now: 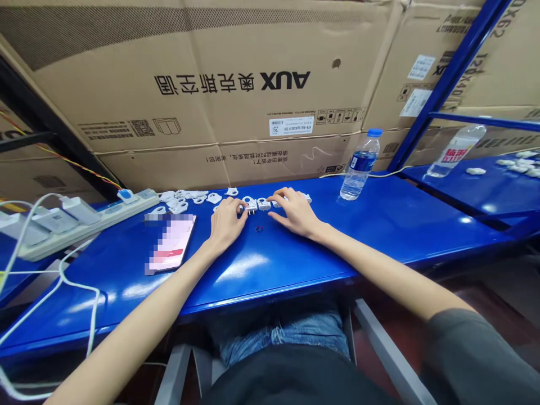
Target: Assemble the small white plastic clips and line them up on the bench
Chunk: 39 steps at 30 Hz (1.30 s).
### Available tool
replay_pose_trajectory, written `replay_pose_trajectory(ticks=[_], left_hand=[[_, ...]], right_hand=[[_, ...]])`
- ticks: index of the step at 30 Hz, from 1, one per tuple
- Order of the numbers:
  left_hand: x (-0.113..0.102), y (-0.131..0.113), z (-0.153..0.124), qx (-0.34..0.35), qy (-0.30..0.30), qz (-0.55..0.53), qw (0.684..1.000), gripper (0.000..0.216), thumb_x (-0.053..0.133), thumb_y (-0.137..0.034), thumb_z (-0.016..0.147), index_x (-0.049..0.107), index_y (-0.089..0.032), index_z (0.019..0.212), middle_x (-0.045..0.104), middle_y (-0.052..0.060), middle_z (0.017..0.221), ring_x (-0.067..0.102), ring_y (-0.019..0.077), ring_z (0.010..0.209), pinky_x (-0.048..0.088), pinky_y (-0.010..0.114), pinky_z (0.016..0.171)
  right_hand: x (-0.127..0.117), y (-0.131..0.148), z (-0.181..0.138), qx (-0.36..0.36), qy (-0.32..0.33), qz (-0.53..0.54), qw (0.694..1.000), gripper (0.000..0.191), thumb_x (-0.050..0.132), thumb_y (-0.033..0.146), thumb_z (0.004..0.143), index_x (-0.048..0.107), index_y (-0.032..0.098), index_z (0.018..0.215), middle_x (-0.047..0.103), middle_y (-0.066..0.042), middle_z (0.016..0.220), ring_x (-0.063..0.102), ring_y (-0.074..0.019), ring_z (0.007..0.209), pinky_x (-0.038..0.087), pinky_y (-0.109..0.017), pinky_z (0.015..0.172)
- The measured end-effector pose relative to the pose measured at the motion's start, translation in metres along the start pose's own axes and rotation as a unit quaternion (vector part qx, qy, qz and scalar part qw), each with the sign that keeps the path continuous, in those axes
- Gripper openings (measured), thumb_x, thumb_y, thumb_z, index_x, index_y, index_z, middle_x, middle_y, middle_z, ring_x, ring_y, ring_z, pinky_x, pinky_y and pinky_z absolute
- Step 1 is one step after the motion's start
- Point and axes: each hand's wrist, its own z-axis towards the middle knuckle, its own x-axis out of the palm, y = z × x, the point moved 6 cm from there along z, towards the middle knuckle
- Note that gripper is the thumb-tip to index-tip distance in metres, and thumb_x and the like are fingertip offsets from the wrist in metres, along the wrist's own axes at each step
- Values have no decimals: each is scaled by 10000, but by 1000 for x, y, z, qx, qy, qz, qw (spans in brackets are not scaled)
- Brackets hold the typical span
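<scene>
My left hand has thumb and index finger closed at the left edge of a white plastic plug piece with a ring on top and metal pins pointing toward me. Beside it stands a similar white piece, between my two hands. My right hand is curved over the row, its thumb and index finger apart. More white pieces are partly hidden beneath its fingers. In front of the row lie tiny red and dark parts, too small to name.
Several loose white ringed pieces lie at the back left, behind a pink phone-like object, partly pixelated. A power strip with chargers and cables runs along the left. One water bottle stands at the back right. Cardboard walls the table's rear.
</scene>
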Motion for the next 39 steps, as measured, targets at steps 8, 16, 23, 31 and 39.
replay_pose_trajectory(ticks=[8, 16, 23, 31, 39], left_hand=[[4, 5, 1, -4, 8, 22, 1000, 210, 583, -336, 940, 748, -228, 1012, 687, 94, 943, 630, 295, 956, 485, 367, 803], [6, 5, 1, 10, 25, 26, 999, 266, 543, -327, 968, 766, -232, 1079, 691, 95, 924, 620, 309, 991, 487, 381, 840], [6, -4, -1, 12, 49, 66, 997, 331, 534, -320, 978, 750, -184, 1188, 711, 121, 1020, 621, 326, 1050, 515, 411, 874], [-8, -1, -1, -29, 35, 154, 987, 410, 491, -229, 928, 688, -125, 1273, 698, 175, 1211, 606, 352, 1197, 529, 456, 979], [-10, 6, -4, -38, 43, 211, 976, 350, 510, -235, 906, 717, -116, 1162, 693, 214, 1198, 602, 391, 1176, 524, 494, 945]], right_hand=[[0, 0, 0, 2, 10, -1, 1000, 347, 667, 371, 1011, 646, 206, 1316, 661, -137, 1290, 591, -306, 1141, 455, -436, 929], [1, 0, 0, 3, 15, 0, 1000, 346, 665, 378, 1013, 648, 200, 1310, 663, -136, 1294, 588, -304, 1141, 453, -438, 932], [2, -1, 0, 12, 38, -2, 999, 360, 648, 391, 1023, 637, 207, 1333, 652, -141, 1321, 586, -312, 1175, 457, -447, 957], [4, -1, -1, 15, 50, -3, 999, 365, 636, 398, 1028, 633, 206, 1339, 653, -137, 1333, 589, -320, 1175, 463, -469, 964], [5, -1, -1, 11, 53, -5, 999, 346, 617, 396, 1036, 641, 206, 1325, 652, -140, 1323, 583, -316, 1174, 449, -463, 957]])
